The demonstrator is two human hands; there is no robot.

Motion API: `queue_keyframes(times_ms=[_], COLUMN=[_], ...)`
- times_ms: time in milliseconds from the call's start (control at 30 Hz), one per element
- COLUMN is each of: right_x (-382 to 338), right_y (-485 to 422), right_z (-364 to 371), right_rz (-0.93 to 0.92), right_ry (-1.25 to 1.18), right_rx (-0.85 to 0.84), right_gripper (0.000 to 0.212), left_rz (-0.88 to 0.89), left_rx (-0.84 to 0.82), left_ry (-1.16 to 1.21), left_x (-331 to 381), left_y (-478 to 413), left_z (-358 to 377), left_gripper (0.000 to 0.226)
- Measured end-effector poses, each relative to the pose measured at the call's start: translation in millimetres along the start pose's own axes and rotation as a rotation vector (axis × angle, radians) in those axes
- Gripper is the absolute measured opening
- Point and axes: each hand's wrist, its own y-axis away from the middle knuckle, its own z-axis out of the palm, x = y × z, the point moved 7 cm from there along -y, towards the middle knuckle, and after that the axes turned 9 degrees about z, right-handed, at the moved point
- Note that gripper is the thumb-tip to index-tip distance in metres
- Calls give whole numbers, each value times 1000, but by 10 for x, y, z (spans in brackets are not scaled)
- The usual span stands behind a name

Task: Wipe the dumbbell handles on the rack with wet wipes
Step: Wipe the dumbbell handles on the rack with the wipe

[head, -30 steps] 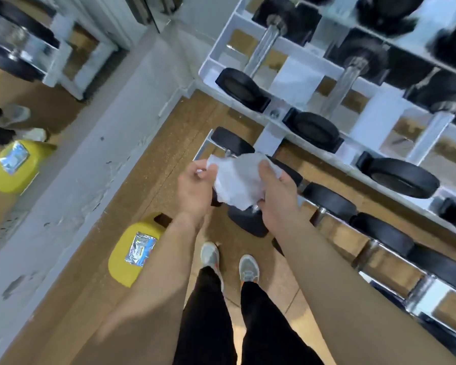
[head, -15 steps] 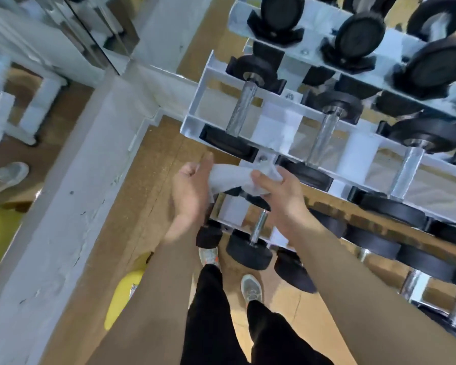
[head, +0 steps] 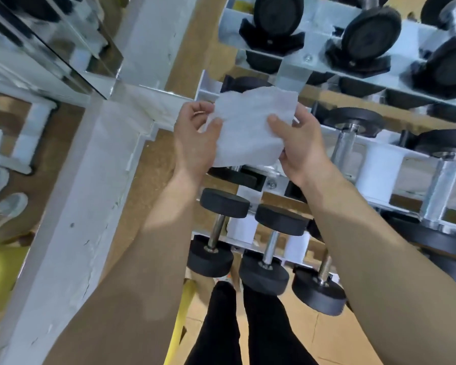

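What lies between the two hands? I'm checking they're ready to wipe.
A white wet wipe, spread between left hand and right hand, in the head view.

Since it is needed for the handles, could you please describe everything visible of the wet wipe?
The wet wipe is a thin white sheet, slightly crinkled, spread open and nearly flat. It is held up in the air in front of the dumbbell rack, touching no handle. The left hand pinches its left edge and the right hand its right edge.

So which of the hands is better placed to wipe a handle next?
Probably the right hand: it pinches the wet wipe nearest a chrome handle on the middle shelf. The left hand holds the wipe's far edge.
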Motion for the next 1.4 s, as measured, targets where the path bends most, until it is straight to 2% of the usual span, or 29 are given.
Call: queue_keyframes(times_ms=[100, 200, 267, 333, 400, 467, 533, 567, 633, 733, 900, 1000, 1067, 1133, 1200, 1300, 1400], right_x=[99, 301, 428, 481, 421, 289, 227, 259, 377, 417, 430, 451, 449, 452, 460, 482, 547], right_y=[-229, -395, -480, -486, -359, -154, -16, -28, -167, -392, -664, -746, -784, -799, -802, -746, -668], right_z=[-49, -173, -254, -308, -331, -197, 70, 189, 367, 501, 525, 551, 543, 543, 537, 544, 505], right_rz=[0, 67, 114, 117, 68, -97, -223, -222, -75, 89, 229, 272, 266, 270, 264, 230, 202], right_ry=[60, 182, 222, 240, 318, 452, 576, 596, 530, 460, 265, 84, -6, -71, -106, -48, 87], right_rx=[5, 111, 182, 272, 425, 492, 450, 407, 306, 222, 197, 136, 103, 75, 70, 64, 32], right_gripper=[30, 21, 26, 42, 44, 33, 27, 27, 36, 45, 53, 53, 40, 34, 38, 26, 25], left_rz=[-18, -133, -159, -169, -208, -258, -187, -131, -90, -223, -344, -325, -306, -306, -308, -260, -206], left_rx=[68, 55, 3, -73, -105, 8, 196, 261, 331, 358, 403, 387, 351, 283, 190, 41, -38], left_ry=[-19, -46, -72, -119, -146, -144, -230, -262, -229, -65, -44, -67, -117, -159, -153, -109, -173], left_x=[-87, -290, -352, -329, -340, -363, -312, -273, -272, -378, -425, -423, -411, -398, -408, -396, -373], left_y=[-66, -113, -143, -140, -89, 14, 143, 220, 345, 382, 282, 286, 281, 265, 235, 163, 39], left_z=[35, 135, 200, 238, 234, 156, 40, 18, 55, 182, 205, 218, 238, 265, 304, 327, 245], left_gripper=[19, 14, 17, 25, 32, 34, 31, 29, 26, 22, 16, 21, 23, 25, 31, 30, 20])
